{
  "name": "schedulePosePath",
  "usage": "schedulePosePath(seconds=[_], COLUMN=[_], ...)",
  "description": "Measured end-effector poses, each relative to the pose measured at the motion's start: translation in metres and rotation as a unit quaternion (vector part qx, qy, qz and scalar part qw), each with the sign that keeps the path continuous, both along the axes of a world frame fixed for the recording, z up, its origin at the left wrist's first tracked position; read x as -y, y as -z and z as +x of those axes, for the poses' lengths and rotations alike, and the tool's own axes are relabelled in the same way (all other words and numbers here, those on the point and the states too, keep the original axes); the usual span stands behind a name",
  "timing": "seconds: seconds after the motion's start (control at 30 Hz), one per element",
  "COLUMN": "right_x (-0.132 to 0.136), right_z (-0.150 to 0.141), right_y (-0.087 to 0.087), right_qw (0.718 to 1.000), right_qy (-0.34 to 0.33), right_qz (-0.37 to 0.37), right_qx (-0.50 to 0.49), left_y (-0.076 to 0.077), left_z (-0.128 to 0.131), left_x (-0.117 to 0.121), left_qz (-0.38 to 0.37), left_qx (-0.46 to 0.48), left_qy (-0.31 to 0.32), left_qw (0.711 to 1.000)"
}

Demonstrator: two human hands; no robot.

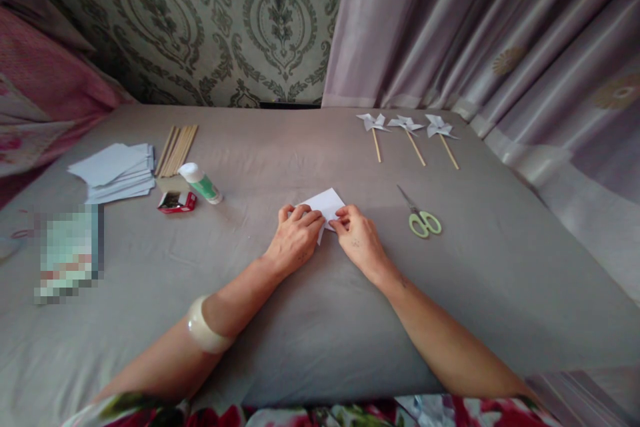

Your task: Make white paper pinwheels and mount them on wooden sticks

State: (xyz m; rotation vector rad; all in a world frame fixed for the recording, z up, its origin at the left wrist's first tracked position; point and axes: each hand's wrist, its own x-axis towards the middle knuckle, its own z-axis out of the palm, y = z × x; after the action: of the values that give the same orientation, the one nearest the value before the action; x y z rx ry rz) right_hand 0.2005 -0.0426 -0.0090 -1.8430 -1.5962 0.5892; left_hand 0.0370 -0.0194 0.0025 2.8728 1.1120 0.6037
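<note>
A small white sheet of paper [327, 203] lies in front of me on the grey cloth, with a cut or folded flap hanging toward me. My left hand [298, 233] rests over its left part, fingers bent and closed on the paper. At the right edge my right hand [359, 237] pinches the paper between thumb and forefinger. Both hands hide much of the sheet. To the right of my right hand lies a pair of scissors [420, 217] with light green handles, its blades slightly apart or together; I cannot tell.
At the left are a stack of white paper [117, 170], several wooden sticks [177, 150], a glue stick [201, 183], a small red box [177, 201] and a blurred-out packet [69, 250]. Three paper pinwheels [406, 124] on sticks lie at the back right. Curtains [425, 27] border the right side.
</note>
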Motion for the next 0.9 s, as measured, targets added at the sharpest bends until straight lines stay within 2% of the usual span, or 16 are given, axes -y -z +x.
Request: schedulePosePath(seconds=[0.37, 0.9], right_x=[-0.003, -0.014], right_z=[-0.002, 0.002], right_y=[-0.009, -0.006], right_qw=[1.000, 0.998], right_qy=[0.012, 0.003], right_qz=[-0.004, -0.020], right_qx=[0.028, 0.065], left_y=[0.003, 0.004], left_z=[0.001, 0.002], left_x=[0.000, 0.000], left_qz=[0.010, 0.001], left_qx=[-0.001, 0.002], left_qy=[-0.007, -0.007], left_qw=[1.000, 1.000])
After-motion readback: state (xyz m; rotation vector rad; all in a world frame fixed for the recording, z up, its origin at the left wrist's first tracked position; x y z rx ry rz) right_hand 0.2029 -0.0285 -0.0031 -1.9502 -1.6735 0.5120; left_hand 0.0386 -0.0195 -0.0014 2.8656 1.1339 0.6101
